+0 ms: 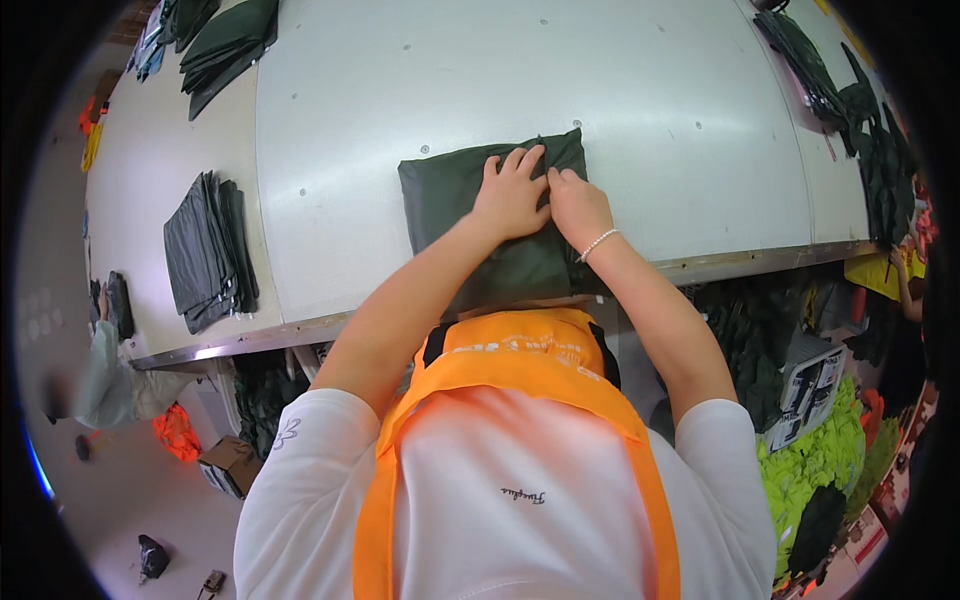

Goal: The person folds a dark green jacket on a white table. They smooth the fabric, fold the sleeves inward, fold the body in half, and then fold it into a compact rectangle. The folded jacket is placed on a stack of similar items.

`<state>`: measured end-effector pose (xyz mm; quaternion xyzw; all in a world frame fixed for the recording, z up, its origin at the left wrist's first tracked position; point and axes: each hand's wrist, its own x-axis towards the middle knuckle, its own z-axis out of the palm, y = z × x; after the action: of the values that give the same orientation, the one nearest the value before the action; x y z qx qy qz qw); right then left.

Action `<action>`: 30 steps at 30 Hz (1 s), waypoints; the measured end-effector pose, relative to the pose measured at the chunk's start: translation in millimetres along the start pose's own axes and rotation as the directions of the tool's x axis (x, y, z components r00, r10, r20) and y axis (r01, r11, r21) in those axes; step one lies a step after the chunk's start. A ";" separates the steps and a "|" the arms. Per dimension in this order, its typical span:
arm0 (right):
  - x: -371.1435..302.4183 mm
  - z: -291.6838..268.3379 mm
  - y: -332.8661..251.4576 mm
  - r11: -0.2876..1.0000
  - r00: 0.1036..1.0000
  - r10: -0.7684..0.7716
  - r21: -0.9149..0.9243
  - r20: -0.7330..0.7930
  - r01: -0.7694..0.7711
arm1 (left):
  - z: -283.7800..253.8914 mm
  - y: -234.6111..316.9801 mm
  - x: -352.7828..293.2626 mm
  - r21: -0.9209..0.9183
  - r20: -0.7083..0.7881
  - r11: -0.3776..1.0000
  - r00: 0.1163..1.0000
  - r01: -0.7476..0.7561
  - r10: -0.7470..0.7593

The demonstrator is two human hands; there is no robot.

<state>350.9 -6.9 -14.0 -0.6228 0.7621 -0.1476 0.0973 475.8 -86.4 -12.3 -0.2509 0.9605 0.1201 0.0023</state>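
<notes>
My left hand (512, 195) lies flat, fingers spread, on the dark green cloth (470, 215) folded near my edge of the pale table (600, 90). My right hand (577, 205) rests just beside it, fingertips bent onto the cloth's right side, though whether they pinch it I cannot tell. A grey stack (208, 250) sits well apart to my left.
</notes>
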 end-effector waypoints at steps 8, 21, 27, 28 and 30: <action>26.5 -20.9 -27.8 0.997 1.000 0.005 0.076 -0.013 -0.004 | 8.4 -45.9 -8.5 0.066 -0.169 0.994 0.983 0.083 -0.071; 116.0 23.2 11.2 0.978 0.990 -0.065 0.205 0.121 0.040 | 14.4 -68.1 26.7 -0.369 -0.003 0.901 0.970 0.226 -0.244; 127.5 -2.7 -5.1 0.951 0.924 0.063 0.258 0.378 -0.170 | 24.2 -72.3 55.7 -0.447 0.021 0.779 0.875 0.440 -0.483; 126.0 -4.2 -5.2 0.944 0.922 0.084 0.266 0.378 -0.195 | 20.7 -71.0 59.6 -0.424 0.049 0.773 0.864 0.472 -0.501; 120.8 -0.7 0.3 0.918 0.939 0.069 0.346 0.338 -0.192 | 11.8 -70.4 65.3 -0.411 0.127 0.751 0.848 0.518 -0.515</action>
<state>325.6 -124.9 -9.2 -0.5555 0.7344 -0.1806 0.3457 452.0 -174.6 -44.1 -0.5000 0.8029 0.3241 -0.0171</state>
